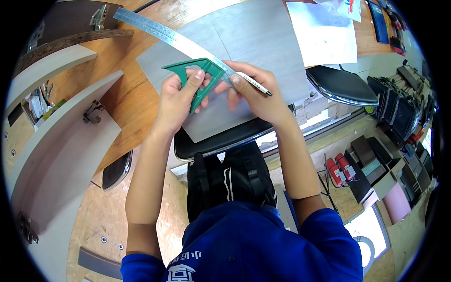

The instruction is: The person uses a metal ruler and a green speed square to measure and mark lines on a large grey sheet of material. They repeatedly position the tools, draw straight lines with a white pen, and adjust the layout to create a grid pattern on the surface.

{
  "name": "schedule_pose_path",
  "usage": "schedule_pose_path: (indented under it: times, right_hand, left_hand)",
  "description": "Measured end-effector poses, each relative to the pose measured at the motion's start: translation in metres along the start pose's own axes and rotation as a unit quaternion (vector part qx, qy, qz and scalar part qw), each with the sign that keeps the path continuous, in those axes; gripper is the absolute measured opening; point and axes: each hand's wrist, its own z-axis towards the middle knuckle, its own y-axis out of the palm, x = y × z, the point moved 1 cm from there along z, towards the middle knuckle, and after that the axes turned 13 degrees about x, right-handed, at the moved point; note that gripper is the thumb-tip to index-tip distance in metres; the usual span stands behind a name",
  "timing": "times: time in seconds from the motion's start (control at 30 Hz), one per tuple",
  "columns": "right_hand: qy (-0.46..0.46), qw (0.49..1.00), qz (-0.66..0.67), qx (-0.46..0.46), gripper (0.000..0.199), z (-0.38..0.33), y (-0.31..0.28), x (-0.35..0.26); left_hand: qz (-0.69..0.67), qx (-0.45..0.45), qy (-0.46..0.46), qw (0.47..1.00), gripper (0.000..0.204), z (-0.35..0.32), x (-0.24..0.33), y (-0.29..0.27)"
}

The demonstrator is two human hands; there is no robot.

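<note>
The left hand (174,96) holds a square (215,70), blade (183,42) reaching past the panel's (256,35) edge.

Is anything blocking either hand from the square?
Nothing visible: the left hand grips the green handle, and the right hand, also holding a pen, is at the blade's near end.

White characters (181,270) stand on the blue shirt (263,244), tiny dark print (249,80) runs along the white pen (256,84), and markings on the metal ruler (181,42) are too small to read.
</note>
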Motion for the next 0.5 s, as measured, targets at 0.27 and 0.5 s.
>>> schedule_pose_path:
  times: [0.27,0.5]
  right_hand:
    - [-0.021,0.999,-0.037,-0.002,0.043,-0.0006,0.0014,-0.0027]
    - [0.013,0.998,0.021,-0.054,0.044,0.0058,-0.0062,-0.0014]
  left_hand:
    - [0.007,-0.015,-0.015,1.0,0.032,-0.0021,-0.0009,0.0027]
    - [-0.024,-0.016,-0.047,0.998,0.033,-0.0032,0.0004,0.0024]
